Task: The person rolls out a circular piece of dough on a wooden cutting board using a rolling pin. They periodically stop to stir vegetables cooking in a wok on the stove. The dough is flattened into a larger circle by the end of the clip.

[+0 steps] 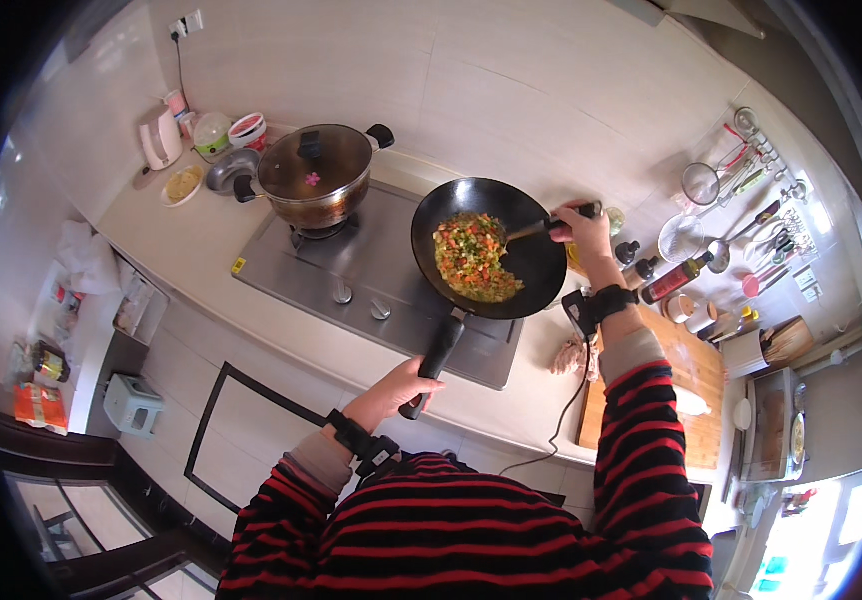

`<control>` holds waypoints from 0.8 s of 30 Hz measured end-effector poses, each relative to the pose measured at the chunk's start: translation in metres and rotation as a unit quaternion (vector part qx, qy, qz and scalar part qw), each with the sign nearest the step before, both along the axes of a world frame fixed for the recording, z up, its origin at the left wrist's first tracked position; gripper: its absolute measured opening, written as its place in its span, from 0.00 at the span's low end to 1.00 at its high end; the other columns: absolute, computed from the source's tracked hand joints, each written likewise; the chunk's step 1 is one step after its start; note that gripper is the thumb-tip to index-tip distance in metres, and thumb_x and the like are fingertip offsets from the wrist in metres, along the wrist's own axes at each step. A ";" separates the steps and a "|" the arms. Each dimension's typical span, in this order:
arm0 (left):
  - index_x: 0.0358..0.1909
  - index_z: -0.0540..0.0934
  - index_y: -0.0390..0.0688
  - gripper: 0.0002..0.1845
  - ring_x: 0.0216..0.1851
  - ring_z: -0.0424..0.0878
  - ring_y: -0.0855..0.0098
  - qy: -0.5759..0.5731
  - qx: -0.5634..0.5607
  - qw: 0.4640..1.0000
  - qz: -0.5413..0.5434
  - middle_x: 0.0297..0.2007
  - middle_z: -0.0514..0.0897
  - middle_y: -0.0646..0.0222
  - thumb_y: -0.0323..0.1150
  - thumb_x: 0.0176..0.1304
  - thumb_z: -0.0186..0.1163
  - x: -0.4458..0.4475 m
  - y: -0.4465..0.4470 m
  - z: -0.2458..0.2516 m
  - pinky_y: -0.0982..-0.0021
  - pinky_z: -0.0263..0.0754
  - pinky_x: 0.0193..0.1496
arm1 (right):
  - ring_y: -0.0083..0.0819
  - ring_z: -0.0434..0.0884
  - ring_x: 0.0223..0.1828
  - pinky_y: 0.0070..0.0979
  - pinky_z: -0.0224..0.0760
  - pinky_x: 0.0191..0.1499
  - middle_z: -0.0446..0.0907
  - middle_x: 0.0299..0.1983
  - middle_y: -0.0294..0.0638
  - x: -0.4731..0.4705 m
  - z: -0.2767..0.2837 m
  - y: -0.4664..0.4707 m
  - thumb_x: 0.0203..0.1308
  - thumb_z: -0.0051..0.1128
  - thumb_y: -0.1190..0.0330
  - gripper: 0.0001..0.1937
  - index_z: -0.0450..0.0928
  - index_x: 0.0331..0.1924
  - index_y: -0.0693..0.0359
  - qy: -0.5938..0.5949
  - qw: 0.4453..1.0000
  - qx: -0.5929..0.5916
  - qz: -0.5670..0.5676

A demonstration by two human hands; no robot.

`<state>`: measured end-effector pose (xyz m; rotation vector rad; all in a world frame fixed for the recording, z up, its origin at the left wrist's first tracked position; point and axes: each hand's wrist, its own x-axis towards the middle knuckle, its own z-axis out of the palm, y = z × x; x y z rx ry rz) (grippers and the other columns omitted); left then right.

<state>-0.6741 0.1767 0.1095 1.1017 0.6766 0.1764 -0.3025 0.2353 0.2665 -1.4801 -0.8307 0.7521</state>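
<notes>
A black wok (543, 259) sits over the right side of the steel gas hob (401, 259). My left hand (393, 390) is closed around its long black handle (442, 349), which points toward me. Diced food (476, 255) in green, orange and red lies heaped at the wok's left and middle. With my right hand (585, 229) I grip the dark handle of a cooking spatula (525, 231) above the right rim. Its blade meets the right edge of the food and is partly hidden by it. The burner beneath the wok is out of sight.
A glass-lidded pot (318, 191) stands on the left burner. Left of it are a metal bowl (232, 171) and a plate of yellow food (182, 186). Bottles (675, 279) and a wooden board (693, 360) are on the right. Utensils (765, 214) hang on the wall.
</notes>
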 end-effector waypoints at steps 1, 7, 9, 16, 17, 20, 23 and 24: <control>0.41 0.71 0.40 0.14 0.21 0.77 0.75 -0.019 -0.008 1.000 0.002 0.24 0.76 0.71 0.33 0.60 0.65 0.000 -0.001 0.001 0.75 0.65 0.23 | 0.28 0.83 0.21 0.23 0.80 0.22 0.82 0.26 0.42 -0.008 0.008 0.004 0.55 0.62 0.75 0.05 0.80 0.33 0.68 -0.052 0.998 0.025 0.028; 0.41 0.71 0.40 0.13 0.20 0.76 0.74 -0.029 -0.025 0.999 0.017 0.23 0.75 0.71 0.31 0.60 0.65 -0.001 -0.007 0.008 0.73 0.67 0.23 | 0.25 0.82 0.20 0.21 0.80 0.23 0.82 0.25 0.40 -0.057 0.082 0.026 0.57 0.61 0.75 0.04 0.82 0.32 0.68 -0.177 0.978 0.022 0.107; 0.41 0.70 0.40 0.13 0.19 0.76 0.74 -0.044 -0.025 0.998 0.026 0.23 0.75 0.71 0.31 0.61 0.64 0.000 -0.010 0.009 0.72 0.68 0.23 | 0.26 0.82 0.20 0.22 0.80 0.23 0.82 0.25 0.41 -0.070 0.083 0.035 0.57 0.61 0.75 0.04 0.82 0.32 0.68 -0.149 0.982 0.042 0.107; 0.41 0.70 0.39 0.12 0.18 0.75 0.74 -0.026 -0.001 0.998 0.055 0.23 0.75 0.70 0.30 0.61 0.63 0.001 -0.018 0.011 0.71 0.69 0.23 | 0.30 0.84 0.19 0.25 0.81 0.21 0.82 0.23 0.44 -0.055 0.015 0.030 0.54 0.62 0.72 0.07 0.81 0.29 0.70 -0.117 0.993 -0.022 0.017; 0.41 0.70 0.39 0.13 0.18 0.75 0.74 -0.027 0.002 0.998 0.058 0.23 0.75 0.70 0.30 0.61 0.64 0.001 -0.019 0.012 0.71 0.69 0.23 | 0.31 0.84 0.19 0.25 0.82 0.22 0.82 0.22 0.45 -0.043 0.015 0.024 0.53 0.62 0.71 0.08 0.81 0.29 0.71 -0.121 0.992 -0.040 -0.025; 0.41 0.71 0.39 0.12 0.17 0.74 0.74 -0.020 0.012 0.998 0.064 0.23 0.75 0.70 0.30 0.61 0.63 0.001 -0.021 0.014 0.72 0.69 0.22 | 0.36 0.84 0.18 0.29 0.82 0.19 0.81 0.22 0.47 -0.001 0.045 0.003 0.54 0.62 0.73 0.08 0.80 0.30 0.73 -0.096 0.995 -0.027 0.007; 0.40 0.71 0.39 0.11 0.16 0.74 0.74 -0.013 0.008 0.998 0.063 0.22 0.75 0.70 0.29 0.61 0.63 0.002 -0.021 0.016 0.72 0.68 0.22 | 0.40 0.83 0.17 0.32 0.82 0.19 0.82 0.26 0.51 0.036 0.091 -0.016 0.55 0.61 0.70 0.11 0.79 0.31 0.74 -0.093 0.990 -0.093 0.050; 0.40 0.71 0.40 0.11 0.16 0.74 0.74 -0.014 0.007 0.998 0.061 0.22 0.74 0.71 0.29 0.61 0.63 0.003 -0.022 0.017 0.72 0.68 0.21 | 0.41 0.84 0.18 0.33 0.83 0.19 0.82 0.27 0.52 0.044 0.102 -0.020 0.56 0.61 0.69 0.12 0.78 0.31 0.75 -0.104 0.987 -0.119 0.040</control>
